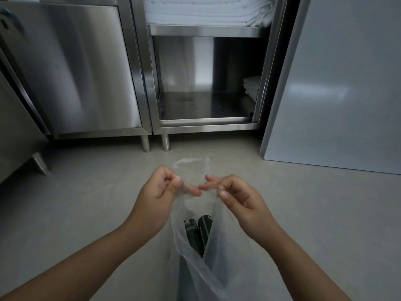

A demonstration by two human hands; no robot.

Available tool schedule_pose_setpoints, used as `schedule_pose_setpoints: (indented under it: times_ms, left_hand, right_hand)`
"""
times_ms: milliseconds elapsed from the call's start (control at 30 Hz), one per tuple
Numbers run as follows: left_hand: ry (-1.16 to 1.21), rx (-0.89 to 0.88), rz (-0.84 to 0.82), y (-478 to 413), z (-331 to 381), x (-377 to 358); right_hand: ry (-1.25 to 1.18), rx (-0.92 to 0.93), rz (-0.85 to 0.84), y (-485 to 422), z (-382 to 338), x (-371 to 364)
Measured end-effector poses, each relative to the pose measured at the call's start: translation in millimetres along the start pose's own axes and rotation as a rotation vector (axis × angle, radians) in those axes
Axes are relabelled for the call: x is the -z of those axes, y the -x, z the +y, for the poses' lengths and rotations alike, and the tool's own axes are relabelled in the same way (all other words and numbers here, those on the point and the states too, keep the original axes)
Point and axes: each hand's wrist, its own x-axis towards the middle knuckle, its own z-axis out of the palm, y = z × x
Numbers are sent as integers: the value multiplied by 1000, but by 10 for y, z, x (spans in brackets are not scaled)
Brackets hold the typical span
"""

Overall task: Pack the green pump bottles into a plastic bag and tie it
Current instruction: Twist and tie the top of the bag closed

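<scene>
Two dark green pump bottles (pixel 198 232) sit inside clear plastic bag (pixel 196 263), hanging below both hands. Left hand (pixel 160 192) and right hand (pixel 236 196) each pinch a bag handle, fingertips nearly touching.

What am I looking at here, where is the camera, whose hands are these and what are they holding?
There is no machine here. A person is working with bare hands, and the single picture comes from a wide-angle camera worn on their head, looking forward and down. The left hand and the right hand are raised in front. Their fingers pinch the top of a clear thin plastic bag, apparently to tie it. Inside the bag are two dark green bottles, side by side. Below is a grey floor. Behind stands a stainless steel cabinet with one open compartment, and folded white towels lie on its shelves. A pale grey panel stands at the right.
</scene>
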Motion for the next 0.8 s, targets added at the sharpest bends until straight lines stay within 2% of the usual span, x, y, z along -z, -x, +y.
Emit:
schedule_pose_setpoints:
  times_ms: [100, 233, 433, 800]
  left_hand:
    - [22, 43, 17, 21, -20, -41]
    - [65, 128, 12, 95, -42, -112]
    - [144, 305, -73, 314, -140, -309]
    - [146, 376, -229, 482, -383, -423]
  right_hand:
    - [-164, -46, -25, 78, 29, -52]
    - [-250, -105, -24, 157, 133, -135]
    - [-274, -209, 54, 232, 291, -232]
    - [-314, -365, 190, 400, 394, -229]
